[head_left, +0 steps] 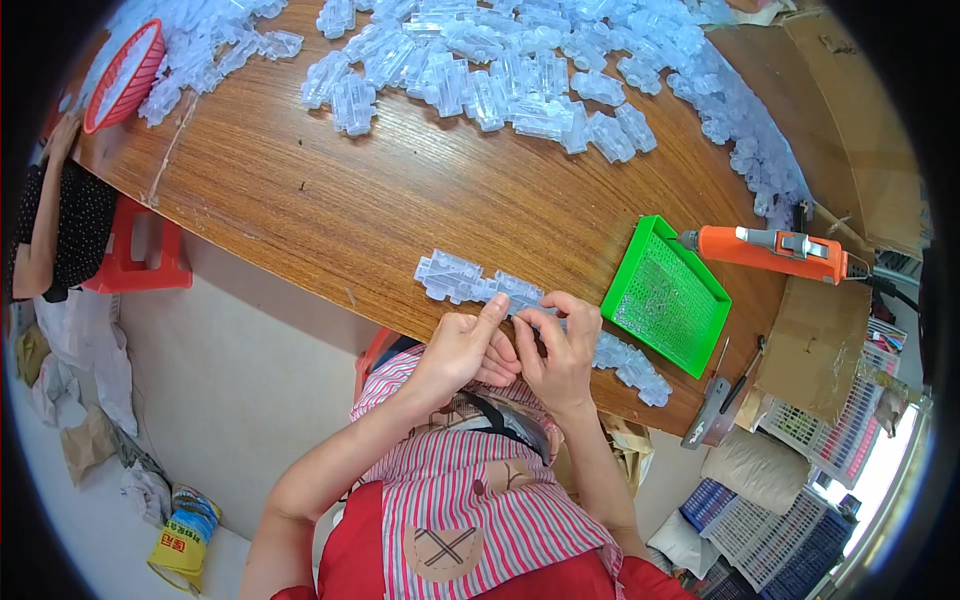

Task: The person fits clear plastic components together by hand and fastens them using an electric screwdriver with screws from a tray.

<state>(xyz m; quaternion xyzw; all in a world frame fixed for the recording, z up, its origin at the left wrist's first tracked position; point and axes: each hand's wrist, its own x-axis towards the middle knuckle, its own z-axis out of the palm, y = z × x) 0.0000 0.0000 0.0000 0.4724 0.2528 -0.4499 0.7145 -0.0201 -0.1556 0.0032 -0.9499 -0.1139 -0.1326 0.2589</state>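
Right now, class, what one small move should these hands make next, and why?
Perhaps the left hand should steady the row of clear plastic parts: its thumb points to that row, and the right hand is bent close beside it, while the orange power tool lies apart by the green tray.

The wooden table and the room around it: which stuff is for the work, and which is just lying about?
Seems part of the work:
row of clear plastic parts by the left hand and right hand
heap of clear plastic parts
green tray
orange power screwdriver, probably

Seems just lying about:
yellow bag
white plastic bag
brown paper bag
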